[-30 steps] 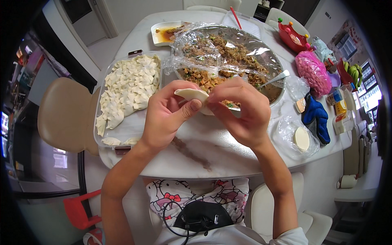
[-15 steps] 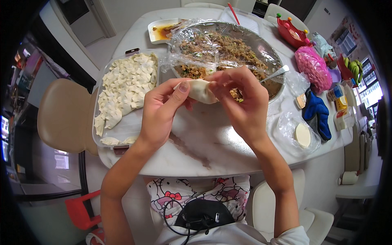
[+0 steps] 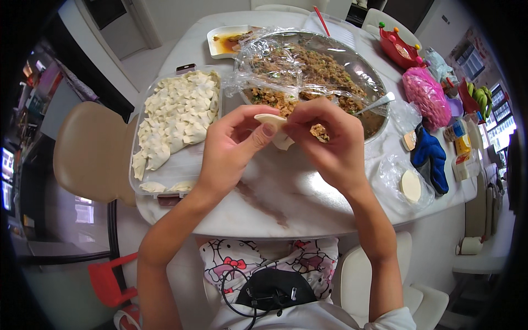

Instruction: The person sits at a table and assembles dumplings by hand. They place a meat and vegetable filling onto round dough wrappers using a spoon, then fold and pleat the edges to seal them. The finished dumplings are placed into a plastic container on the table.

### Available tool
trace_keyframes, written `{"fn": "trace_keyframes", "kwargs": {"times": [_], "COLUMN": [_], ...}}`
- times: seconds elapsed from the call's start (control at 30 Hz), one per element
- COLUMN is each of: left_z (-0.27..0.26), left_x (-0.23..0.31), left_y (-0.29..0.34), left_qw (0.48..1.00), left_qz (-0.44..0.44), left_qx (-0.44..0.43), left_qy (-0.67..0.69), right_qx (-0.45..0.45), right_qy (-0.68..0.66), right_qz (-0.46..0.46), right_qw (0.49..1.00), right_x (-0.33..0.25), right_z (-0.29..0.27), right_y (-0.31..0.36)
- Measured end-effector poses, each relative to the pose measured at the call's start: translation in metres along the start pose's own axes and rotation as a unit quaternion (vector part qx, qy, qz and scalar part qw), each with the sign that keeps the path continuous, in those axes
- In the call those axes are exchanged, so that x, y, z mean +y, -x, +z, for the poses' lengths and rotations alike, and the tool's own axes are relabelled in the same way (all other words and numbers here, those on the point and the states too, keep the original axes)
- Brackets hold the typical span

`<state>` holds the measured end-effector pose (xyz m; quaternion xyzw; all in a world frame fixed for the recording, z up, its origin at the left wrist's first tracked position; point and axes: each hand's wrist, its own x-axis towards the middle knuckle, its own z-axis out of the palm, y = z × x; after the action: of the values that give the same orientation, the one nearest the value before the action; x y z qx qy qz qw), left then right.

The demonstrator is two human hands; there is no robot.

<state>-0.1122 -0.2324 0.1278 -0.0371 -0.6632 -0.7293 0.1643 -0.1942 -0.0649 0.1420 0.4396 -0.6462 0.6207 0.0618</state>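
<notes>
Between my two hands, over the near rim of the bowl, is a pale folded dumpling point(image 3: 282, 141). My left hand point(image 3: 234, 144) pinches it with thumb on top and fingers behind. My right hand point(image 3: 328, 138) presses its edge between thumb and fingertips, and a bit of filling shows past that hand. Behind them a big metal bowl point(image 3: 379, 82) of minced filling stands partly covered in cling film, a spoon point(image 3: 377, 102) leaning in at its right. Left of my hands, a clear plastic tray point(image 3: 190, 159) holds rows of finished dumplings point(image 3: 179, 113).
At the right lie round dough wrappers point(image 3: 410, 186) in a clear bag, a blue-and-black cloth item point(image 3: 430, 159), small containers point(image 3: 461, 140) and a pink bag point(image 3: 426, 98). A white dish point(image 3: 213, 47) with brown sauce sits at the back. Chairs point(image 3: 91, 154) stand around the marble table point(image 3: 324, 212).
The dumpling has been turned from lying lengthwise to a more upright tilt between my fingers. My left hand has shifted right, closer to my right hand. The whole view has shifted slightly.
</notes>
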Motion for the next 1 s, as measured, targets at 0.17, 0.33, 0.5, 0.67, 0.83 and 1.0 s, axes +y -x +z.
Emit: {"fn": "trace_keyframes", "kwargs": {"times": [0.17, 0.33, 0.5, 0.67, 0.83, 1.0], "left_z": [-0.003, -0.004, -0.003, -0.002, 0.002, 0.005], "left_x": [-0.002, -0.004, -0.004, 0.005, 0.004, 0.001], "left_y": [0.000, -0.002, -0.001, 0.001, 0.003, 0.006], "left_qw": [0.998, 0.999, 0.999, 0.997, 0.998, 0.998], "left_qz": [-0.031, -0.022, -0.032, -0.008, 0.029, 0.059], "left_qx": [-0.025, -0.019, -0.025, -0.038, -0.035, 0.012], "left_qy": [0.045, 0.013, -0.002, -0.061, -0.042, -0.016], "right_qx": [-0.017, -0.086, -0.103, -0.112, -0.091, -0.071], "right_qy": [0.098, 0.143, 0.152, 0.119, 0.103, 0.033], "right_qz": [-0.066, -0.076, -0.093, -0.048, -0.071, -0.040], "right_qw": [0.993, 0.983, 0.979, 0.985, 0.988, 0.996], "right_x": [-0.003, -0.009, -0.004, -0.008, -0.002, -0.002], "right_z": [-0.002, -0.012, -0.015, -0.018, -0.021, -0.012], "right_y": [-0.006, -0.010, -0.010, -0.011, -0.013, -0.012]}}
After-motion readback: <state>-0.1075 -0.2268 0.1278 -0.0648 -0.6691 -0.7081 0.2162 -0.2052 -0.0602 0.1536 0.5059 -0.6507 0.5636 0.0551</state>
